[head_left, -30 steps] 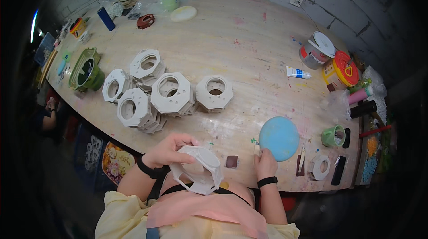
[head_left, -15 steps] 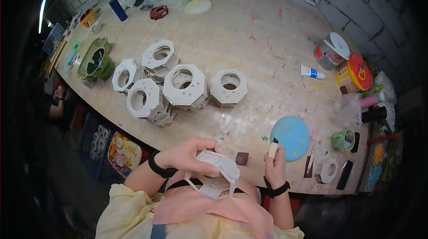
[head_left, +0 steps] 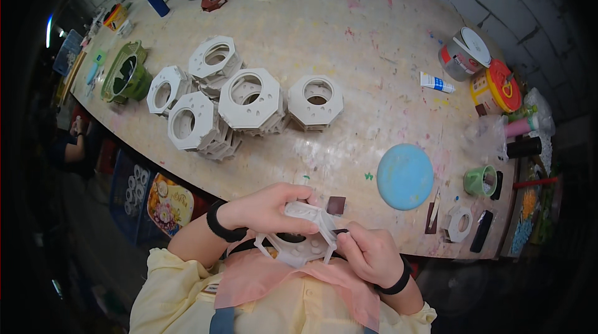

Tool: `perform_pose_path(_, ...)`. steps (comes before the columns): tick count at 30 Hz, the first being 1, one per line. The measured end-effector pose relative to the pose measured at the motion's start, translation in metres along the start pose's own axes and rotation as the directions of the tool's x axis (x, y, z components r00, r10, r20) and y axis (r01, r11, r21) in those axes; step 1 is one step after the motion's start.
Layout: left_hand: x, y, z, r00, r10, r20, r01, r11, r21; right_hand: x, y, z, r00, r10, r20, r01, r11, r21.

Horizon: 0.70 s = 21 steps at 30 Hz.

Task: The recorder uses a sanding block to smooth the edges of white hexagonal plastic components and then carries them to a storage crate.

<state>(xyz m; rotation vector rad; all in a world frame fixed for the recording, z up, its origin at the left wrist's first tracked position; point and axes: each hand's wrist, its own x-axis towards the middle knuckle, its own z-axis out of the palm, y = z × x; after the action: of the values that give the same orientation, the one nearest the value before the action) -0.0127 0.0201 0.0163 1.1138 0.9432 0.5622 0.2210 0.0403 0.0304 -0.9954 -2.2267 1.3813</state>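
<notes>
My left hand (head_left: 274, 209) is closed around a white octagonal lantern-like frame (head_left: 305, 252), fingers over its upper edge, close to my chest. The frame has a round opening and side struts. Against its right side, my right hand (head_left: 372, 253) grips a small cream-handled tool with a dark tip (head_left: 340, 231). The handle is now mostly hidden by the fingers, and the tip meets the frame's edge. Just beyond the frame lies a small dark brown square (head_left: 336, 206), which looks like sandpaper.
Stacks of white octagonal frames (head_left: 250, 98) stand left of centre. At right are a blue disc (head_left: 405, 176), a green cup (head_left: 479, 181), a loose white ring (head_left: 459, 224), a glue-like tube (head_left: 436, 82) and tubs (head_left: 495, 87). A green basket (head_left: 128, 72) stands far left; another person's arm (head_left: 77, 146) shows beyond the edge.
My right hand has moved left from beside the blue disc, bringing the tool's dark tip to the frame. My left hand still holds the frame. The whole view has shifted slightly.
</notes>
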Motion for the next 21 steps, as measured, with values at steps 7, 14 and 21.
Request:
perform_pose_path(7, 0.0012, 0.0001, 0.0017, 0.999, -0.043, 0.003, 0.043, 0.999, 0.004, -0.001, 0.0002, 0.001, 1.0, 0.013, 0.012, -0.012, 0.997, -0.072)
perform_pose_path(14, 0.0017, 0.0002, 0.0017, 0.999, -0.039, -0.016, 0.04, 0.997, 0.06, -0.0008, -0.0007, 0.001, 1.0, 0.002, 0.006, -0.001, 0.99, -0.143)
perform_pose_path(21, 0.002, -0.0006, 0.0024, 1.0, -0.009, -0.019, 0.01, 0.998, 0.057, -0.0003, -0.0015, 0.0005, 1.0, -0.008, 0.022, 0.011, 0.985, -0.171)
